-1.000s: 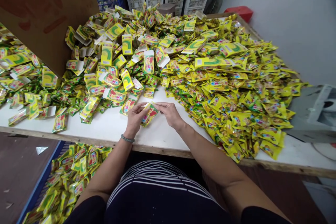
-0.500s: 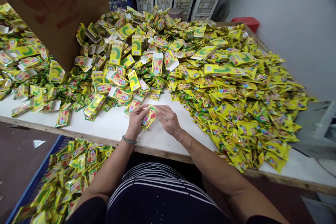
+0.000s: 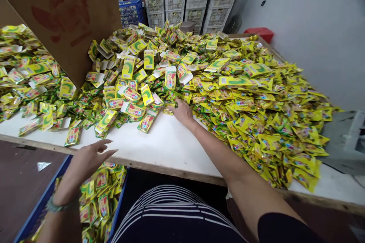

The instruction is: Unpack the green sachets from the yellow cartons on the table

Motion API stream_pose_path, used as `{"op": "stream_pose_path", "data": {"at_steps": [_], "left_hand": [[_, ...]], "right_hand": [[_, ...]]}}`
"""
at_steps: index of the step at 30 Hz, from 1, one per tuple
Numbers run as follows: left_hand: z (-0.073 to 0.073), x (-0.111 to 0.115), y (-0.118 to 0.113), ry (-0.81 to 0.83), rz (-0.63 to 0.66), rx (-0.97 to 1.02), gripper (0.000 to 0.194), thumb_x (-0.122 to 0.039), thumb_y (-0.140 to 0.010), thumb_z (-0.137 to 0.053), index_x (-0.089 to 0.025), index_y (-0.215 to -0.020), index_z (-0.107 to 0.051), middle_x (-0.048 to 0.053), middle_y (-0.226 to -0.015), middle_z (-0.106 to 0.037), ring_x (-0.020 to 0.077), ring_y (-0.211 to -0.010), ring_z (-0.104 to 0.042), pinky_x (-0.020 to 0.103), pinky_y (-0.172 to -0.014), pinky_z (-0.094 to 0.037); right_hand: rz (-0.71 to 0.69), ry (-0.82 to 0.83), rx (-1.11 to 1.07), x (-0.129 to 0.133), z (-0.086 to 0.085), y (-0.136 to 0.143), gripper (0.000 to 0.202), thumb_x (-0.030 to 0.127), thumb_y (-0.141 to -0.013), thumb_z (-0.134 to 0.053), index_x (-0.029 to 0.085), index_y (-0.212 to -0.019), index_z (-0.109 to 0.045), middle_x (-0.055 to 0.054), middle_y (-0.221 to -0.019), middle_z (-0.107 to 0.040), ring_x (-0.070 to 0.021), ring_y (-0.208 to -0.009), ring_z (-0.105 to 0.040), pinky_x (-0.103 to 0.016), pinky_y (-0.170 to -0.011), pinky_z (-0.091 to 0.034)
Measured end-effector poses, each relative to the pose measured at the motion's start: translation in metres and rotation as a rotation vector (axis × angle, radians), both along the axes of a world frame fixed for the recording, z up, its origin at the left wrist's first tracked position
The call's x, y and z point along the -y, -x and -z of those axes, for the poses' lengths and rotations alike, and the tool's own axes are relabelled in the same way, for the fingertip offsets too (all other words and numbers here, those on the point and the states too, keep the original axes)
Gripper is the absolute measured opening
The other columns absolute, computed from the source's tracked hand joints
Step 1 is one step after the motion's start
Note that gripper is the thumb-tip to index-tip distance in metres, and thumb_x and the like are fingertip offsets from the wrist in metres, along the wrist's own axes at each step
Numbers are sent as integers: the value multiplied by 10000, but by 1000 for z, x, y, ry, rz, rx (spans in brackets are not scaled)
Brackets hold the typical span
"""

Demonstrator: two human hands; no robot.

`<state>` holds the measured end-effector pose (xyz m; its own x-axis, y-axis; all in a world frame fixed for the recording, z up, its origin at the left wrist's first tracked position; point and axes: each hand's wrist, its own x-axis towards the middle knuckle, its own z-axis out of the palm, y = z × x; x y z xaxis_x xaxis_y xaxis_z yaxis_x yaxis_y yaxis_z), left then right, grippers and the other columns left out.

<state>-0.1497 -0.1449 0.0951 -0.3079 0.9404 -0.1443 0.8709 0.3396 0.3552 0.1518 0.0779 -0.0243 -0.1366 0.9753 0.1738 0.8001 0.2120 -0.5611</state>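
The right hand (image 3: 182, 112) has its fingertips among small, glossy yellow-and-green foil sachets (image 3: 169, 110) at the pile's near edge; whether it grips one, I can't tell. A light pinch at a flat end would suit such slick, puffy packs. The left hand (image 3: 89, 158), thumb and fingers parted, hangs bare by the blue plastic crate (image 3: 40, 205). Stiff, oblong yellow card boxes (image 3: 147, 95) lie nearby.
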Motion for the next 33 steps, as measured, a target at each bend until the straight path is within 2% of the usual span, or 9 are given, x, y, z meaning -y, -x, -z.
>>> {"op": "stream_pose_path", "data": {"at_steps": [5, 12, 15, 18, 21, 24, 27, 30, 33], "left_hand": [[33, -43, -57, -96, 59, 267, 464, -613, -803, -571, -234, -1015, -735, 50, -921, -776, 246, -857, -703, 306, -743, -485], [89, -117, -132, -170, 226, 302, 286, -462, -802, -632, -203, -883, -724, 58, -801, -722, 214, -743, -638, 295, -651, -411], [114, -135, -148, -134, 358, 527, 285, -464, -765, -662, -185, -812, -694, 31, -729, -678, 178, -677, -587, 273, -611, -395], [129, -142, -146, -191, 283, 666, 294, -470, -749, -659, -177, -742, -641, 4, -672, -624, 151, -632, -533, 254, -570, -374], [133, -139, -139, -226, 180, 677, 258, -427, -718, -685, -178, -724, -620, -3, -656, -605, 146, -628, -519, 247, -562, -369], [126, -134, -141, -149, 216, 617, 204, -378, -707, -713, -187, -731, -645, 4, -661, -621, 153, -629, -528, 263, -581, -390], [115, -131, -149, -267, 251, 624, 251, -346, -719, -746, -201, -920, -704, 49, -881, -707, 181, -778, -610, 300, -712, -468], [108, -133, -155, -330, 301, 937, 396, -360, -747, -757, -207, -1105, -687, 84, -1110, -706, 200, -958, -652, 325, -849, -508], [111, -137, -157, -196, 301, 1242, 356, -409, -715, -794, -159, -951, -698, 75, -906, -724, 182, -826, -669, 318, -779, -532]], "right_hand": [[-275, -36, 50, 7, 22, -4, 242, 244, -844, -713, 198, -1081, -703, -116, -1082, -668, -262, -1049, -555, -359, -906, -422], [-283, 69, -145, 56, 32, -34, 130, 248, -758, -797, 198, -775, -679, -26, -863, -663, -177, -791, -583, -275, -712, -419], [-356, 78, -214, 63, 29, -42, 108, 229, -776, -781, 197, -799, -680, -19, -903, -664, -153, -774, -589, -259, -698, -415], [-414, 58, -192, 59, 26, -47, 179, 173, -710, -823, 210, -830, -696, -21, -928, -669, -170, -852, -595, -270, -753, -419], [-381, 102, -171, 50, 21, -55, 191, 177, -668, -846, 206, -778, -693, -10, -844, -655, -172, -823, -581, -273, -743, -406], [-305, 149, -233, 45, 13, -63, 142, 224, -714, -801, 195, -730, -663, 6, -784, -637, -149, -741, -545, -265, -694, -379], [-262, 237, -452, 47, 4, -65, 193, 365, -777, -734, 195, -775, -644, 23, -733, -610, -127, -652, -493, -259, -628, -364], [-365, 353, -676, 54, -4, -58, 313, 506, -834, -623, 193, -829, -630, 23, -720, -586, -123, -635, -480, -258, -608, -377], [-360, 363, -661, 59, -6, -46, 365, 546, -838, -586, 197, -732, -576, 33, -652, -519, -118, -612, -440, -260, -591, -359]]}}
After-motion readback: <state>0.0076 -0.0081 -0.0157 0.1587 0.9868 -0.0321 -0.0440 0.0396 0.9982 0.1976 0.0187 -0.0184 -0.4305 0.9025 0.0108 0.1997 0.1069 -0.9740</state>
